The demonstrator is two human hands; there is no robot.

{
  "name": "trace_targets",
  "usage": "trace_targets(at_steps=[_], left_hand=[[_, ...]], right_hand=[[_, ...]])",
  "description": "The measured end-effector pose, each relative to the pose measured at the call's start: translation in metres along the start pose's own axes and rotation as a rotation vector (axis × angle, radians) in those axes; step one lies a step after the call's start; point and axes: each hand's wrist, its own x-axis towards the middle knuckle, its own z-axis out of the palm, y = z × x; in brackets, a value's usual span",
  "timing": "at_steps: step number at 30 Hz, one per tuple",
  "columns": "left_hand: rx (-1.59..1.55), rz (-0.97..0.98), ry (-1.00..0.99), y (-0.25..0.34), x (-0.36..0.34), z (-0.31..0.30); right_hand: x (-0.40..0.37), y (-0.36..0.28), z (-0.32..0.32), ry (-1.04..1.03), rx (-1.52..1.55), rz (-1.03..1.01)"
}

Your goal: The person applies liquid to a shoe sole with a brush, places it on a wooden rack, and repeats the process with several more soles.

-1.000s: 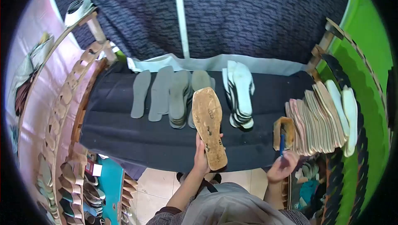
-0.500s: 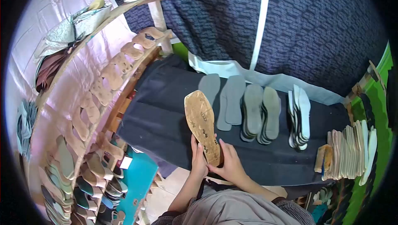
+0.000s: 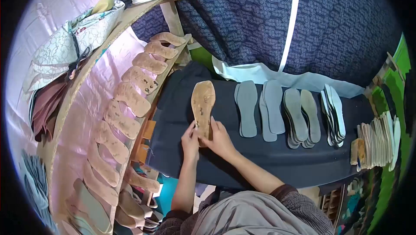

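Note:
A brown, sole-shaped template (image 3: 203, 100) with small dark marks is held upright over the dark cloth, its wide end pointing away from me. My left hand (image 3: 190, 142) grips its lower left edge. On the lower right edge my right hand (image 3: 219, 139) is closed, with the fingertips near those of the other hand. To the right of the template a pair of grey soles (image 3: 247, 109) lies on the dark cloth (image 3: 260, 159). Beside them are more grey soles (image 3: 274, 107), greenish-grey stacks (image 3: 296, 116) and white soles (image 3: 333, 113).
A curved wooden rack (image 3: 80, 77) on the left carries many brown soles (image 3: 130, 98). Upright stacked soles (image 3: 375, 142) stand at the table's right end, beside a brown block (image 3: 357, 152). A patterned dark curtain (image 3: 338, 31) hangs behind.
The view has shifted toward the left rack. Both hands have moved left with the template, away from the grey soles, and it has turned more upright in view.

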Motion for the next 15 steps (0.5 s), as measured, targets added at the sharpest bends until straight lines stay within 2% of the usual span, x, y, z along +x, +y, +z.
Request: trace_targets(at_steps=[2,4,6,7,11,15], left_hand=[[0.035,0.003,0.019,-0.003,0.029,-0.012],[0.073,-0.006,0.040,0.013,0.047,-0.014],[0.271,0.004,0.098,0.027,0.067,-0.016],[0.341,0.065,0.133,0.026,0.086,-0.022],[0.551,0.024,0.189,0.027,0.116,-0.036],[0.577,0.059,0.216,0.009,0.144,-0.053]], right_hand=[[0.022,0.002,0.014,-0.019,0.080,-0.009],[0.043,0.013,0.034,0.037,0.031,-0.053],[0.067,0.019,0.045,-0.007,0.080,-0.035],[0.083,0.018,0.053,-0.074,0.074,0.045],[0.108,0.040,0.086,-0.109,0.133,0.094],[0.119,0.044,0.104,-0.178,0.101,0.155]])
